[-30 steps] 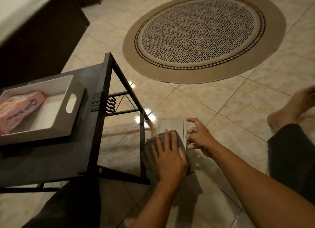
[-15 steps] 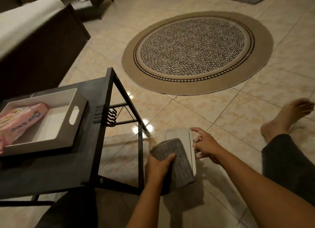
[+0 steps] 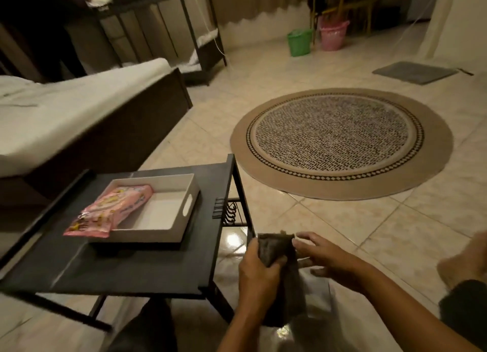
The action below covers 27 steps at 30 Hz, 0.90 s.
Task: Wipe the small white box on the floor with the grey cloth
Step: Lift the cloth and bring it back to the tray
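Seeing only the head view: the small white box (image 3: 316, 291) is mostly hidden behind the grey cloth (image 3: 276, 249) and hands, blurred; I can't tell if it's off the floor. Left hand (image 3: 259, 268) has its fingers clamped on the cloth. Right hand (image 3: 320, 255) pinches the cloth's top corner. Versus 0.5 s back, the camera has tilted up and the cloth is raised. Count: one cloth, one tray (image 3: 168, 230), one pink pack (image 3: 110, 209), two buckets.

Left hand (image 3: 259, 268): fingers curled shut around the cloth (image 3: 275, 249), forearm reaching up from the lower edge.
Right hand (image 3: 320, 254): fingertips pinching the cloth's upper right corner, forearm stretched in from the lower right.
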Motion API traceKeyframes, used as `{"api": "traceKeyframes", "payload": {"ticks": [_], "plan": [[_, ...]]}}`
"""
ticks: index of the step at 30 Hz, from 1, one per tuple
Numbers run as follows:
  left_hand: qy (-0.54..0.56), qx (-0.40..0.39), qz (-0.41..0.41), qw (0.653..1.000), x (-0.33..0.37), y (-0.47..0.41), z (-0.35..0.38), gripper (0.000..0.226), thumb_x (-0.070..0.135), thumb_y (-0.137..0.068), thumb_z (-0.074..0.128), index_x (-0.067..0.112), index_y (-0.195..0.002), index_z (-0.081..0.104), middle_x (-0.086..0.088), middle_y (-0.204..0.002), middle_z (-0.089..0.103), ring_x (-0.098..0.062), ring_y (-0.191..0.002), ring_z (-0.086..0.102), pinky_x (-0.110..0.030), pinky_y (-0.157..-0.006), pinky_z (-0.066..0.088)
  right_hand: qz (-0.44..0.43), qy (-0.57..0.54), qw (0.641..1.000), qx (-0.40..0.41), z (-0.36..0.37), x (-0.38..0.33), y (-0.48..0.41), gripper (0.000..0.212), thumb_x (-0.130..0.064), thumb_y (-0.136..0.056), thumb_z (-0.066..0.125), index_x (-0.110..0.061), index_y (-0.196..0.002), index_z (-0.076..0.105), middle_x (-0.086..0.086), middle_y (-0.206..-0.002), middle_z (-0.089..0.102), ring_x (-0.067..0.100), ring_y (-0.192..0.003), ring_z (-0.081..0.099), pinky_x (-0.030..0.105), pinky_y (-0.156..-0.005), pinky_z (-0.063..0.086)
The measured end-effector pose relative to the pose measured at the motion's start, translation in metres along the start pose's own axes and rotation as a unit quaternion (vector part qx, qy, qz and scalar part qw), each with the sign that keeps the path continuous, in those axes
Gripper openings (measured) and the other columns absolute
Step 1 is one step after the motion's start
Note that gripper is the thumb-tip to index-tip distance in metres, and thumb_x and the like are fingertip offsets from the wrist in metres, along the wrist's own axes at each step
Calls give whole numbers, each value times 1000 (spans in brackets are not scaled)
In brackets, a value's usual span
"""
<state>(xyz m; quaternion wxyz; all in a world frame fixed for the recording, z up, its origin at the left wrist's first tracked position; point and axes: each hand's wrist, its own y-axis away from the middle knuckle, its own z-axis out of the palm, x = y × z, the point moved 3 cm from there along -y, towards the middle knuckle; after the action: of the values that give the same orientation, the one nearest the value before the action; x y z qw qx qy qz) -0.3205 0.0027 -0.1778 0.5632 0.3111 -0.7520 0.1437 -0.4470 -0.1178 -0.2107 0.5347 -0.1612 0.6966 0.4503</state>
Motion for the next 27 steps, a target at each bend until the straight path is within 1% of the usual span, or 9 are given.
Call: {"api": "traceKeyframes", "payload": {"ticks": [3,7,11,13,15,17,20,23,27], "plan": [[108,-19,23,994,36,9,-22,37,17,-80,79,29,-110,61,3,-105,68,-14,-96,67,-32,-78,60,-39,-82,994,-54,13,-40,21,61,-42,-77,78,-23,-131,57,11,-120,71,26,-109,70,52,-96,55],[193,-30,43,980,70,15,-55,50,20,-72,86,25,-115,62,-2,-110,71,-18,-98,70,-45,-82,59,-77,-167,978,-98,23,-91,50,42,-15,-86,69,3,-124,63,31,-124,64,44,-114,64,58,-101,49],[189,-70,14,979,92,13,-88,90,45,-56,90,27,-133,45,-3,-123,61,-20,-109,64,-40,-88,56,-152,-222,957,-108,44,-149,78,33,-3,-90,59,4,-122,61,29,-118,68,40,-105,69,47,-83,61],[230,-136,-24,963,100,12,-109,99,52,-56,87,21,-139,41,-10,-128,60,-28,-115,61,-49,-99,49,-187,-227,950,-110,60,-181,90,30,-5,-87,56,1,-116,63,25,-106,72,37,-94,72,45,-77,62],[296,-195,-34,934,109,13,-134,79,45,-66,82,14,-132,52,-17,-124,66,-36,-114,62,-54,-100,47,-212,-225,945,-109,76,-206,93,28,-6,-87,55,-1,-114,63,21,-100,73,32,-88,74,41,-72,64],[303,-170,-9,938,120,13,-164,64,37,-72,80,10,-125,57,-15,-114,71,-34,-107,67,-50,-91,53,-222,-216,947,-89,91,-225,85,26,-6,-94,53,-2,-118,61,18,-100,73,28,-88,74,39,-72,64],[199,-36,53,978,134,-3,-212,47,30,-76,82,10,-115,64,-12,-105,75,-28,-96,72,-42,-80,58,-220,-158,962,-28,117,-243,59,27,-6,-98,51,0,-124,56,17,-105,70,25,-90,73,40,-71,63],[75,53,72,993,135,-28,-250,21,18,-83,76,15,-102,69,-6,-93,76,-25,-90,73,-35,-72,58,-180,-27,983,13,147,-252,30,27,-1,-97,54,-5,-124,54,18,-116,64,30,-104,67,46,-77,61],[-79,74,35,994,121,-68,-280,8,8,-91,65,12,-96,69,-6,-90,71,-23,-87,67,-32,-70,52,-123,85,988,38,175,-255,-10,32,8,-88,63,-3,-117,55,20,-109,65,33,-100,68,52,-81,61]]}}
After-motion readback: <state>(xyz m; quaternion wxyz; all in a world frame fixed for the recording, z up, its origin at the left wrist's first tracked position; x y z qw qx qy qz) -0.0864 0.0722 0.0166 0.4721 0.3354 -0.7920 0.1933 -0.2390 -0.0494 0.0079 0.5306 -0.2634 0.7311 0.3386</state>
